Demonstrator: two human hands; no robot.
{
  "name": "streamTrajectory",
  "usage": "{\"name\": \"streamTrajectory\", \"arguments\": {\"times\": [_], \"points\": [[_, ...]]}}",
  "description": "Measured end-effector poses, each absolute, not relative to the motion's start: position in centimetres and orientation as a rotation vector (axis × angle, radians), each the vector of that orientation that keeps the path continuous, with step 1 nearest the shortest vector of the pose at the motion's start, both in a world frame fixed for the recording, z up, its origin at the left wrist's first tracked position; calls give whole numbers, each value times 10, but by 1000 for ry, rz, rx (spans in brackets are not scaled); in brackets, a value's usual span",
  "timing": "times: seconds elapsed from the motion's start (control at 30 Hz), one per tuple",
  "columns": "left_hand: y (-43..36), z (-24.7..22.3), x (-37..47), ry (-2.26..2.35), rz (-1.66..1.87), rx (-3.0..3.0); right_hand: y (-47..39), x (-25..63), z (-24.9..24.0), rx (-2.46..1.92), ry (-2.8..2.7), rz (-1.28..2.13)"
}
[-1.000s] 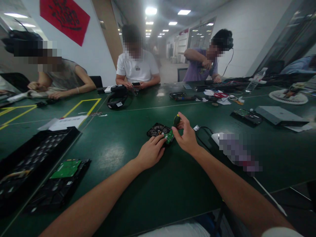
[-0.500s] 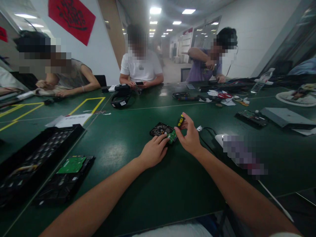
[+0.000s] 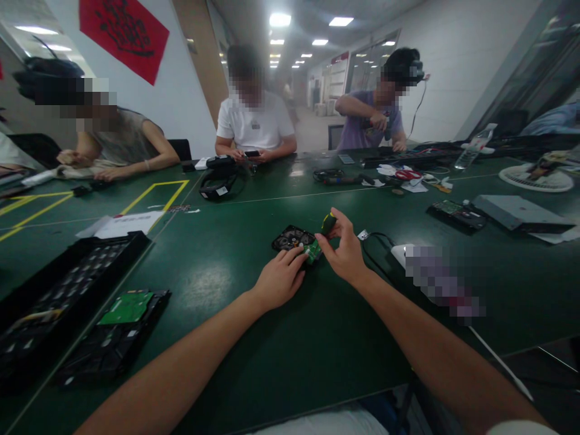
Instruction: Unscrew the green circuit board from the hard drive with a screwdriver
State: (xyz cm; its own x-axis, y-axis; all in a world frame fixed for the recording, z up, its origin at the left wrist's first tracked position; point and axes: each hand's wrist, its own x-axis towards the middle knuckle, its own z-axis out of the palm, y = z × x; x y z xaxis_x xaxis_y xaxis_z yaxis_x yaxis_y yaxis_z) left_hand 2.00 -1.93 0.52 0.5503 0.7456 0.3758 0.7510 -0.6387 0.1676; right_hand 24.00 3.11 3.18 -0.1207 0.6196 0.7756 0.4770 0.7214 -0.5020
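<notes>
In front of me a hard drive (image 3: 292, 237) with a black casing lies on the green table, its green circuit board (image 3: 312, 250) showing at the near right end. My left hand (image 3: 281, 275) holds the drive down, fingers across the near edge of the board and thumb on the near side. A black and yellow screwdriver handle (image 3: 328, 223) is pinched between the thumb and fingers of my right hand (image 3: 347, 251). It stands tilted over the board's right end; its tip is hidden.
Left of me lie another drive with a green board (image 3: 127, 307) and a long black tray (image 3: 81, 284). A cable (image 3: 378, 235) and a white-edged device (image 3: 399, 251) sit at the right, near a grey metal box (image 3: 521, 212). Across the table several people work.
The screwdriver handle has turned and leans more to the left in my right hand. My left hand stays on the hard drive. The whole view has shifted slightly.
</notes>
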Motion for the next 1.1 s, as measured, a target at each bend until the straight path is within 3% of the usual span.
{"name": "streamTrajectory", "arguments": {"times": [1.1], "points": [[-19,4,19,-1323,-661,-2750,30,241,33,-878,-1811,204]]}}
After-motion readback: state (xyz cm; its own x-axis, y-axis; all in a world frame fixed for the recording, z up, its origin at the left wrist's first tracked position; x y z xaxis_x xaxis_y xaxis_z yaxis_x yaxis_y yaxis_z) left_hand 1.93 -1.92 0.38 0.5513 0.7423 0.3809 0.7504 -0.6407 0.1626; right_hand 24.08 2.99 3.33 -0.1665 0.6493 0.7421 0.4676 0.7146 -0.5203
